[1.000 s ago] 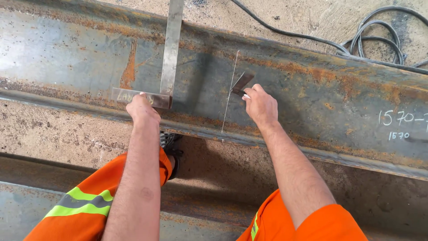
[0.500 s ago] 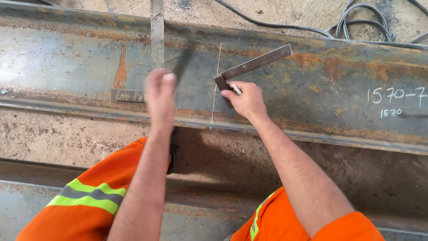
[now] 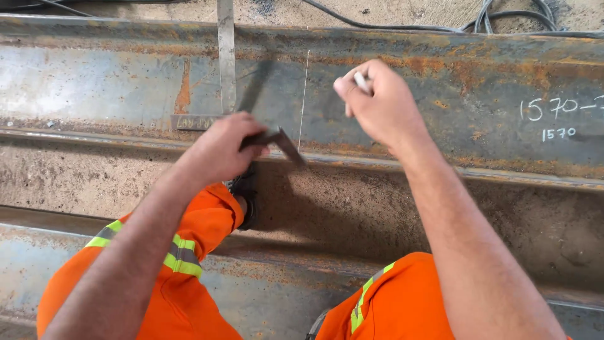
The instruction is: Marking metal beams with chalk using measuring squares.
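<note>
**One chalk line across the beam, both hands lifted off it**

Nearest to me are two orange trouser legs with yellow-and-grey reflective bands (image 3: 179, 257), one on each side, and a dark boot (image 3: 244, 195) between them at the beam's foot. Closest of all lies a second rusty steel member (image 3: 264, 296), running left to right under my knees.

Above that, my left hand (image 3: 221, 151) is closed around a small dark metal square (image 3: 282, 142), its blade poking out to the right over the near flange of the steel beam (image 3: 453, 107). My right hand (image 3: 384, 104) is shut on a short white chalk stick (image 3: 361, 82), held just above the web and to the right of the line.

As I judge it, the marking is done: one thin white chalk line (image 3: 304, 94) runs across the web, from far edge to near flange. No cut or further mark follows it yet.

One larger steel square (image 3: 225, 56) rests left of the line. White chalk figures (image 3: 557, 116) sit at far right; black cables (image 3: 503, 16) lie beyond.
</note>
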